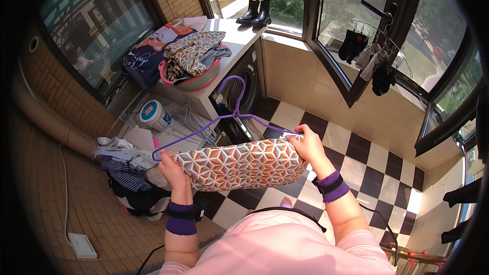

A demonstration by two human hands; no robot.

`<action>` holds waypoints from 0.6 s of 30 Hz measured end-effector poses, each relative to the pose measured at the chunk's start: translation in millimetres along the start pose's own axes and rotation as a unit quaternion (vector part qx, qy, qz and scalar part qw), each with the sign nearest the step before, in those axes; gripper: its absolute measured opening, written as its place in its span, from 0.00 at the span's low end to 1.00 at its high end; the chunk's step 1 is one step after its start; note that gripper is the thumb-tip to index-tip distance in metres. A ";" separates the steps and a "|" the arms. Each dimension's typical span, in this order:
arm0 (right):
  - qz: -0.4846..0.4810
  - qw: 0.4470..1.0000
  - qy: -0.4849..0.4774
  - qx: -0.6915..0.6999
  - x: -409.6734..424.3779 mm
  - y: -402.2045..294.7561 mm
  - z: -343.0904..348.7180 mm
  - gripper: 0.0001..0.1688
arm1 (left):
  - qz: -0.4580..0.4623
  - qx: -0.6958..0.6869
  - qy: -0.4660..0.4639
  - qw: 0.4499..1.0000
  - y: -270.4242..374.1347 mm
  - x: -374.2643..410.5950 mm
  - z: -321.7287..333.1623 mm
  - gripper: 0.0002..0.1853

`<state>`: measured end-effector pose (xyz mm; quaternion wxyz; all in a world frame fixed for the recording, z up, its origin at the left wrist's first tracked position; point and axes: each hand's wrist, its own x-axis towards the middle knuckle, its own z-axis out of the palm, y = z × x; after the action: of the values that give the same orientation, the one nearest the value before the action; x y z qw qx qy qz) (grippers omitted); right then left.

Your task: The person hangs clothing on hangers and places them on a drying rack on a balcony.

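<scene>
A purple hanger [236, 114] is in front of me, its hook pointing away. Over its lower part hangs a folded cloth [240, 164] with an orange, grey and white geometric print. My left hand [172, 171] grips the cloth's left end by the hanger's corner. At the opposite corner my right hand [305, 146] pinches the cloth's upper edge, close to the hanger's arm. The hanger's bottom bar is hidden by the cloth. Beyond it, a matching patterned cloth [195, 47] lies on top of a pink-and-grey basin [195, 82] heaped with laundry.
The basin stands on a white counter [242, 38] above a front-loading washing machine [244, 80]. Black boots [255, 12] stand at its far end. At left are a white bucket [154, 114], loose hangers [191, 118] and piled clothes [130, 168]. Socks [370, 57] hang by an open window [355, 26].
</scene>
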<state>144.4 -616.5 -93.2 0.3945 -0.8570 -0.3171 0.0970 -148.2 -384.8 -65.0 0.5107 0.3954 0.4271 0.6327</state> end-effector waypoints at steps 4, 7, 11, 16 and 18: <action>0.014 0.997 0.005 -0.080 6.3 8.9 16.4 0.22 | -0.029 -0.004 -0.037 0.999 -5.9 -4.6 0.5 0.23; -0.052 0.998 -0.001 -0.043 20.2 33.1 11.3 0.18 | -0.018 0.019 -0.061 0.998 -3.3 0.8 -6.8 0.23; -0.015 0.979 -0.041 0.201 21.1 30.8 -9.7 0.11 | 0.020 0.140 -0.086 0.986 4.1 8.9 -11.8 0.25; -0.214 0.965 -0.052 0.143 6.3 -1.2 -32.5 0.07 | 0.170 0.278 -0.094 0.941 -2.7 40.4 -21.8 0.26; -0.269 0.954 -0.095 0.096 5.3 -3.0 -40.1 0.11 | 0.173 0.284 -0.123 0.935 -2.4 49.8 -25.8 0.24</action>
<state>163.9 -636.4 -63.7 0.4543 -0.6850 -0.5611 0.0977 -180.0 -339.0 -72.4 0.3084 0.6666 0.4478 0.5099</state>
